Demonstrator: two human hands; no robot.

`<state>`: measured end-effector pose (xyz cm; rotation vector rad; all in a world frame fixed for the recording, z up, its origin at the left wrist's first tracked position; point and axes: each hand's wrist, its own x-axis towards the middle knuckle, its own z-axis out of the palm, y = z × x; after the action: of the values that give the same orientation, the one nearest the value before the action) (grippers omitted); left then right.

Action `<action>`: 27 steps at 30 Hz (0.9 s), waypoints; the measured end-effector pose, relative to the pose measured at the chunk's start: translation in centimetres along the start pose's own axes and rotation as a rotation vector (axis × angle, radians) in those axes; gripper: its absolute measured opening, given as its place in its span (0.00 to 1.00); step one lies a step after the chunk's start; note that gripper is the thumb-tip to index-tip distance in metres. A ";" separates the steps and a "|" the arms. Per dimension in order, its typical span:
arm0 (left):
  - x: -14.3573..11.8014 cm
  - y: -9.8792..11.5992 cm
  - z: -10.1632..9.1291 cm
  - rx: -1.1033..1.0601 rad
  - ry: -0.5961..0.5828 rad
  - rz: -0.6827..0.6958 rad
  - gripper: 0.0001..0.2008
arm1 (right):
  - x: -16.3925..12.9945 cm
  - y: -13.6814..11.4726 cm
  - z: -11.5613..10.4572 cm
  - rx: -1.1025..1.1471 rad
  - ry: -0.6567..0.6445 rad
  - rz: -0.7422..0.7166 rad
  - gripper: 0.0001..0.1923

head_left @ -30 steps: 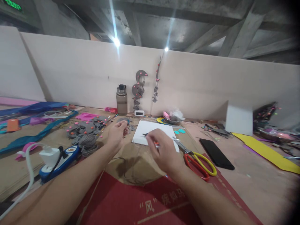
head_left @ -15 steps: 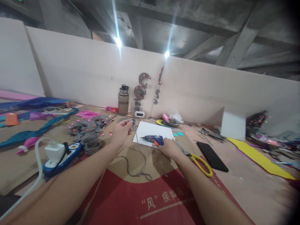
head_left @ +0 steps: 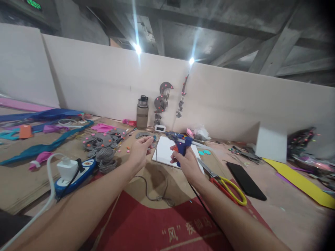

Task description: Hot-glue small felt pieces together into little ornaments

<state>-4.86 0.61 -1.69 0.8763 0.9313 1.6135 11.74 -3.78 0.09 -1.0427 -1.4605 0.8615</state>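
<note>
Holding blue glue gun (head_left: 181,146) in right hand (head_left: 186,162), over right half of white board (head_left: 163,148), apparently lifted clear. Clamping right fingers round handle, close to orange trigger (head_left: 175,149). Aiming nozzle (head_left: 168,134) leftward, toward board's far-left corner. Trailing black cable (head_left: 200,201) below right hand, toward near edge of cardboard (head_left: 146,228).

Pinching grey cord (head_left: 156,199) in left hand (head_left: 141,150), just beyond board's left edge, thumb and forefinger together. Letting cord hang, then loop loosely on tan part of cardboard. Cannot tell whether also gripping small bluish bit (head_left: 154,138) at fingertips.

Likely light and rigid in glue gun, probably hot at nozzle; best taken by handle, well back from tip. Likely soft, limp and near weightless in cord; best pinched close to its end, with slack kept off nozzle.

Lying near cardboard's right edge: scissors (head_left: 232,190). Farther right, flat on table: phone (head_left: 246,180). Standing at table's far edge: bottle (head_left: 142,116). Heaped left of board: grey cutouts (head_left: 101,141), yarn bundle (head_left: 106,161).
</note>
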 end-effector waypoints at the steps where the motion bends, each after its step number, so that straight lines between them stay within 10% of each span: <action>1: 0.1 0.0 0.0 0.005 0.008 0.001 0.17 | 0.3 -0.9 0.1 0.017 -0.001 -0.043 0.11; 6: 0.5 -0.2 -0.3 0.031 0.025 0.003 0.18 | 1.1 -3.3 0.5 -0.040 -0.037 -0.341 0.12; 14: 1.0 -0.5 -0.7 -0.025 0.000 -0.022 0.18 | -0.9 1.2 0.4 -0.403 0.003 -0.192 0.14; 27: 0.5 -0.3 -0.4 -0.051 -0.058 -0.056 0.20 | -0.3 1.8 0.0 -0.515 -0.025 -0.189 0.14</action>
<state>-5.25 1.12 -2.08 0.8508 0.8636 1.5492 11.98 -3.44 -1.73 -1.2414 -1.8207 0.3667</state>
